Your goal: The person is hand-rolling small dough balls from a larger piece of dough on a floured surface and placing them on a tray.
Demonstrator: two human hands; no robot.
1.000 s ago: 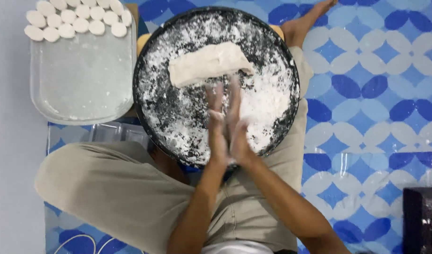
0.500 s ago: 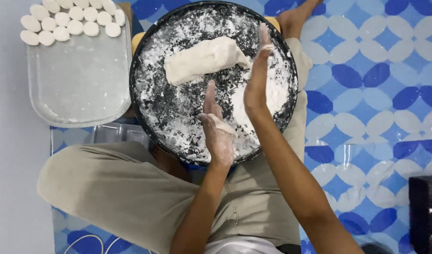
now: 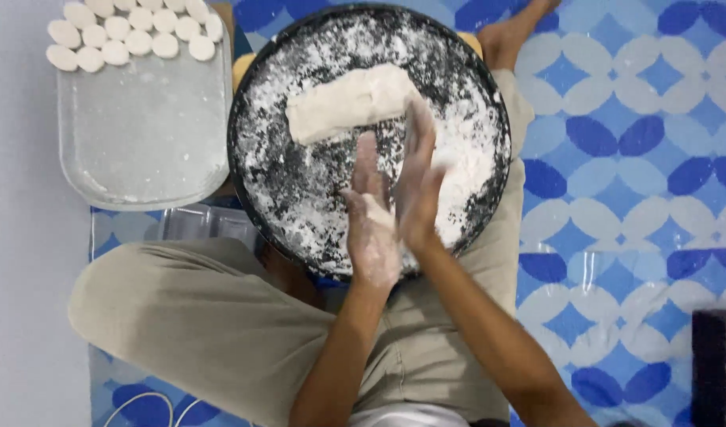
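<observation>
A round black pan [image 3: 489,95] dusted with white flour rests over my crossed legs. A thick log of white dough [image 3: 348,103] lies across its upper half. My left hand [image 3: 372,221] and my right hand [image 3: 417,178] hover over the pan's lower middle, palms facing each other and nearly touching, fingers straight and floured. Whether a bit of dough sits between the palms is hidden. The right fingertips reach close to the log's right end.
A clear rectangular tray [image 3: 145,138] stands left of the pan, with several small white dough discs [image 3: 133,35] lined along its far edge. A blue and white patterned mat [image 3: 632,158] covers the floor. A dark object [image 3: 717,368] sits at the lower right.
My right hand reached out toward the log half a second ago, then came back against my left hand. The palms are together again over the pan.
</observation>
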